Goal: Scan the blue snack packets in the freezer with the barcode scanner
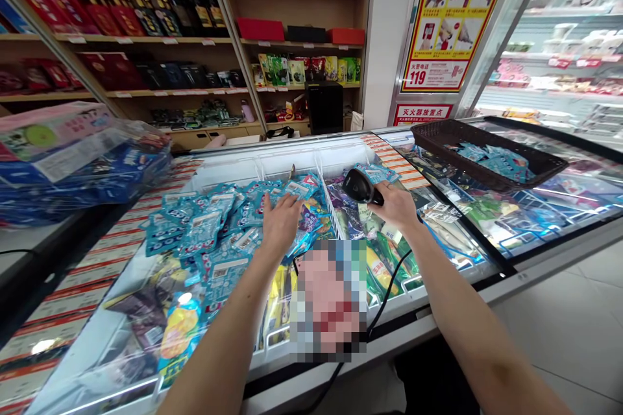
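Observation:
In the head view my right hand (395, 205) is closed around the handle of a black barcode scanner (360, 186), whose head points left over the chest freezer. A black cable (389, 286) hangs below that hand. My left hand (282, 219) lies palm down with fingers stretched, over a heap of blue ice cream packets (209, 217). Its fingertips are close to one blue packet; whether they touch it I cannot tell. A pixelated phone-like object (328, 301) sits at the freezer's near edge, between my forearms.
A brown basket (491, 155) with several blue packets rests on the freezer's right part. Stacked plastic-wrapped boxes (73, 149) stand at the left. White wire dividers (331, 204) separate the freezer's goods. Stocked shelves (292, 42) line the back wall.

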`<action>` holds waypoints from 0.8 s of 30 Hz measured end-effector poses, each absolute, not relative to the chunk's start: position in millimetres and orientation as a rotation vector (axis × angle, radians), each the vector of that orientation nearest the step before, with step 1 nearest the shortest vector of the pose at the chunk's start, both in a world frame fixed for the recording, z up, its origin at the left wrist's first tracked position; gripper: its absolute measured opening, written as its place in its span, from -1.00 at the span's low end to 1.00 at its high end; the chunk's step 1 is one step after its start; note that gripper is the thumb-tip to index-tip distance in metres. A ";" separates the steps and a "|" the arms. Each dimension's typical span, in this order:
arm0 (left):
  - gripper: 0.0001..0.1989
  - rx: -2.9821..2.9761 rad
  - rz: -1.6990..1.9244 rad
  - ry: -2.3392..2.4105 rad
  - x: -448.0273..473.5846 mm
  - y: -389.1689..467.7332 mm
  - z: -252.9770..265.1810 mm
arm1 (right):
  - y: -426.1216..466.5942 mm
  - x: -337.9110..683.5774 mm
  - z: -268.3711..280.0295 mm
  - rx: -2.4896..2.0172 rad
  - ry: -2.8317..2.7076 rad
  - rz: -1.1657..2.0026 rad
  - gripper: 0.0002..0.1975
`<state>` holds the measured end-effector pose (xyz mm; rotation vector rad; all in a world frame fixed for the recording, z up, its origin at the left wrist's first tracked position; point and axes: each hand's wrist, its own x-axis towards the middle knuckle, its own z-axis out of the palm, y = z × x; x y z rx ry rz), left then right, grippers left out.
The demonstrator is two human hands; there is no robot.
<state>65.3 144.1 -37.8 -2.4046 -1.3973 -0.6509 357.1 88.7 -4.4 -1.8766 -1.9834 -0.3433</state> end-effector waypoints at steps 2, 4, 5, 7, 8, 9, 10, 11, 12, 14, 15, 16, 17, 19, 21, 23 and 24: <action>-0.60 -2.423 -0.613 -1.357 67.0 141.4 -36.3 | 88.2 358.0 -5.1 -1.861 -1.970 -0.347 -0.67; -0.58 -2.451 -0.593 -1.329 68.8 139.2 -34.7 | 87.2 358.7 -5.5 -1.856 -1.960 -0.344 -0.67; -0.58 -2.464 -0.593 -1.322 69.6 138.4 -34.1 | 86.7 359.2 -5.4 -1.856 -1.949 -0.345 -0.67; -0.61 -2.480 -0.624 -1.326 71.0 137.7 -33.4 | 86.0 361.2 -4.2 -1.858 -1.913 -0.360 -0.67; -0.63 -2.485 -0.649 -1.331 71.7 137.8 -33.3 | 85.9 362.9 -3.0 -1.860 -1.890 -0.374 -0.67; -0.66 -2.489 -0.678 -1.335 72.3 138.1 -33.5 | 86.0 365.1 -1.3 -1.862 -1.868 -0.389 -0.67; -0.68 -2.492 -0.708 -1.337 72.9 138.4 -33.8 | 86.5 367.9 0.5 -1.862 -1.854 -0.403 -0.67; -0.70 -2.494 -0.739 -1.339 73.4 138.8 -34.2 | 87.1 371.2 2.4 -1.858 -1.846 -0.416 -0.67; -0.71 -2.495 -0.767 -1.338 73.7 139.2 -34.7 | 88.0 375.0 4.0 -1.851 -1.844 -0.430 -0.66; -0.71 -2.497 -0.806 -1.328 74.3 139.5 -35.3 | 89.9 383.6 5.0 -1.833 -1.850 -0.453 -0.64; -0.71 -2.499 -0.814 -1.321 74.5 139.5 -35.3 | 90.9 388.2 4.2 -1.828 -1.845 -0.461 -0.64; -0.70 -2.500 -0.814 -1.311 74.8 139.2 -35.1 | 91.7 392.8 2.3 -1.829 -1.836 -0.461 -0.63; -0.70 -2.503 -0.808 -1.300 75.1 138.7 -34.5 | 92.4 397.2 -0.4 -1.837 -1.812 -0.457 -0.63; -0.69 -2.511 -0.789 -1.275 76.4 137.3 -32.8 | 93.0 405.4 -7.1 -1.862 -1.758 -0.436 -0.64; -0.68 -2.527 -0.778 -1.252 78.6 135.6 -30.5 | 92.6 413.1 -12.9 -1.880 -1.748 -0.401 -0.66; -0.68 -2.552 -0.786 -1.236 81.4 134.0 -28.0 | 91.5 420.8 -15.4 -1.906 -1.765 -0.367 -0.66; -0.68 -2.566 -0.792 -1.228 83.0 133.4 -26.8 | 90.8 424.7 -15.3 -1.917 -1.771 -0.353 -0.67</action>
